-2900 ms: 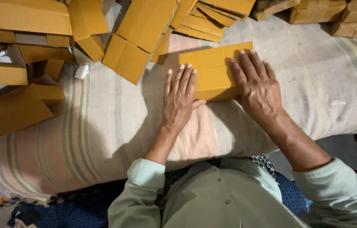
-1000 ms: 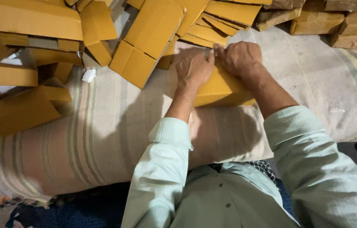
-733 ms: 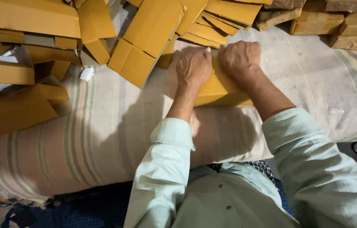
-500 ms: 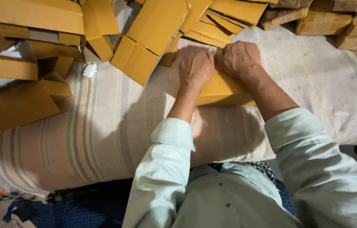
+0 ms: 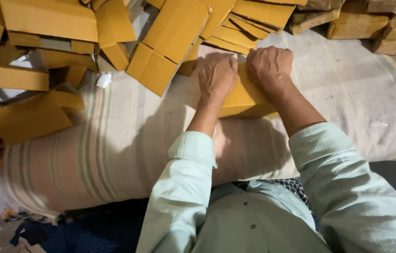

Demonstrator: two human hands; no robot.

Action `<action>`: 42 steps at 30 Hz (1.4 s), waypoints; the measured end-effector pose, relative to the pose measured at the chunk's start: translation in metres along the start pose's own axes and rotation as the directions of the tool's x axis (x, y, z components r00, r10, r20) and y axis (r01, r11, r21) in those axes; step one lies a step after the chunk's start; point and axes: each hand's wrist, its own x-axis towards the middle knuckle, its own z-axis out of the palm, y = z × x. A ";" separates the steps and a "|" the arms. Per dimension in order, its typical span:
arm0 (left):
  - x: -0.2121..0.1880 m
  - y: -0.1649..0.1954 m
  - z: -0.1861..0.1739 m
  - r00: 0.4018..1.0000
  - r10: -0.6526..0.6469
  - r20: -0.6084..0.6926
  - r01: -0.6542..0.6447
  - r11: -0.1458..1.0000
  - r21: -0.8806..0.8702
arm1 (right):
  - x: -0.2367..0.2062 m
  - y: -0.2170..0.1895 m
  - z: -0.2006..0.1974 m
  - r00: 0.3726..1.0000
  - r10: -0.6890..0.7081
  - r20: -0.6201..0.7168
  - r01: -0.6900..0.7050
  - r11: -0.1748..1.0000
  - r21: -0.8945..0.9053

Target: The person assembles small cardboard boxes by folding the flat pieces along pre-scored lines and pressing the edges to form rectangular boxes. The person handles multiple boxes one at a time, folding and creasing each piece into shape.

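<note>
head view: the left hand (image 5: 217, 77) and the right hand (image 5: 269, 67) sit side by side, knuckles up and fingers curled under, pressing down on a flat yellow cardboard piece (image 5: 245, 98) that lies on the striped cloth-covered bolster (image 5: 113, 140) in front of the person. the fingertips are tucked out of sight, so i cannot tell whether they pinch an edge or only bear down on it. to crease it well, i'd judge both hands should press evenly along one line, wrists low, with the card kept square to the cushion so the fold runs straight. as for containers, the folded yellow boxes (image 5: 170, 42) heaped beyond and to the left lie flattened or half open; one open box (image 5: 13, 77) on the left shows a pale inside, with nothing clearly in it.
</note>
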 end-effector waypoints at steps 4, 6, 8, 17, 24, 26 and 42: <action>0.000 0.002 -0.003 0.996 0.054 -0.077 -0.052 0.998 0.030 | 0.003 0.000 0.002 0.991 0.123 0.052 -0.127 0.989 0.076; 0.002 0.002 -0.005 0.994 0.020 0.105 -0.015 0.999 -0.051 | 0.003 0.001 0.002 0.997 -0.080 -0.019 0.081 0.994 0.078; 0.003 0.002 -0.007 0.989 0.043 0.141 -0.032 0.996 -0.082 | 0.000 0.003 0.001 0.972 -0.208 -0.110 0.215 0.975 0.056; -0.001 0.005 -0.008 0.999 0.046 -0.026 -0.044 0.997 0.066 | -0.001 0.000 0.001 0.996 -0.016 -0.090 0.012 0.999 -0.038; 0.001 0.002 -0.006 0.987 0.096 0.131 -0.084 0.992 -0.098 | -0.011 0.009 0.010 0.836 -0.343 -0.428 0.240 0.930 -0.277; 0.000 0.005 -0.008 0.996 0.044 0.075 -0.042 0.999 -0.035 | -0.009 0.007 0.006 0.915 -0.192 -0.354 0.105 0.962 -0.251; -0.001 0.005 -0.008 0.999 -0.007 0.047 0.008 1.000 -0.010 | -0.006 0.005 0.015 0.998 -0.003 -0.066 -0.003 0.995 -0.101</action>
